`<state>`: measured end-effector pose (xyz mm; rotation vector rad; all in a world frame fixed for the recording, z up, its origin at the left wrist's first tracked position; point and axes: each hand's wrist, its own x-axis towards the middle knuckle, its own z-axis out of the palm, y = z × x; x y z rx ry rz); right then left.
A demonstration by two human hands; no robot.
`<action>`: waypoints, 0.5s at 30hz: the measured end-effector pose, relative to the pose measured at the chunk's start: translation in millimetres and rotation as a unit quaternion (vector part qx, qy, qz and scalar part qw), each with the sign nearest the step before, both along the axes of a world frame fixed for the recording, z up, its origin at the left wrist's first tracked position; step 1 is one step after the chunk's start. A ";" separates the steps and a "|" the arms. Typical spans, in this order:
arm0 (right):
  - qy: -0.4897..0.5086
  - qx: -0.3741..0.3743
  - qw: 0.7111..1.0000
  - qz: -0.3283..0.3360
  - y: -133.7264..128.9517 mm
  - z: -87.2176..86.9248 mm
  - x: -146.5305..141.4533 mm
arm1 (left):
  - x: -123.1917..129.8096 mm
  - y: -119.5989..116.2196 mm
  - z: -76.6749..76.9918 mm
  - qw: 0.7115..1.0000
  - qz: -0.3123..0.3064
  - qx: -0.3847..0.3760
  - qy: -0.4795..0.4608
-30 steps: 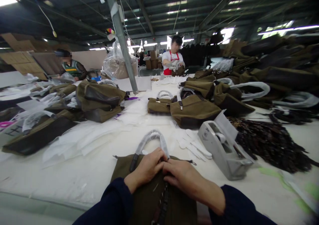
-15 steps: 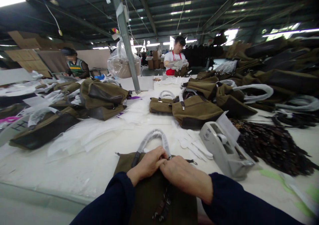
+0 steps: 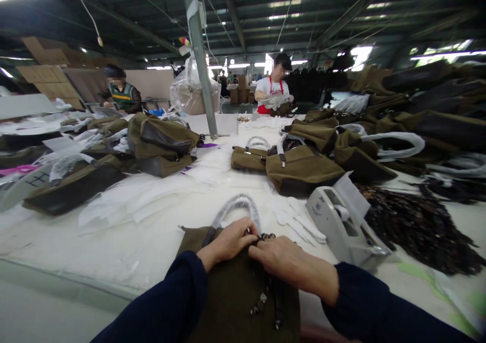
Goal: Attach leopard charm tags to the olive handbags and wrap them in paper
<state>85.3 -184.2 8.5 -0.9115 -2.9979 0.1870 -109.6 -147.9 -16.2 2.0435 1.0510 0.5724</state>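
Since half a second ago the right hand (image 3: 288, 262) has drawn slightly away from the left hand (image 3: 235, 239), and the dark strap (image 3: 260, 302), bunched before on the bag's front, now hangs in two separate ends, with a metal-studded piece showing above the right fingers. The olive bag (image 3: 224, 292) lies on the white table (image 3: 98, 246) directly before the person, under both hands, its top edge pointing away. The left fingers are drawn narrow beside the foot of the wrapped handle (image 3: 224, 214); the right fingers are curled close to the strap. Whether either hand pinches the strap is hidden, so I cannot tell. To the right of the bag stand a grey tape dispenser (image 3: 353, 241), with white cut pieces (image 3: 296, 216) just beside it, and a heap of dark straps (image 3: 421, 231). Beyond them lie more olive bags (image 3: 307, 168).
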 end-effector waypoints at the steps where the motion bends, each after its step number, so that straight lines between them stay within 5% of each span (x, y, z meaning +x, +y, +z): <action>1: 0.008 -0.006 1.000 0.010 -0.1 2.3 2.0 | 0.0 0.3 0.2 1.000 0.002 -0.002 0.000; 8: 0.022 0.011 0.998 0.059 0.8 -1.1 11.7 | 0.7 2.4 0.5 1.000 0.004 -0.011 -0.001; 12: 0.062 -0.012 0.998 0.023 3.2 -16.1 15.9 | 1.8 3.5 1.3 1.000 0.001 -0.019 -0.004; 15: 0.066 -0.031 0.997 0.004 3.5 -11.6 14.9 | 2.7 4.5 1.9 1.000 -0.001 -0.027 -0.006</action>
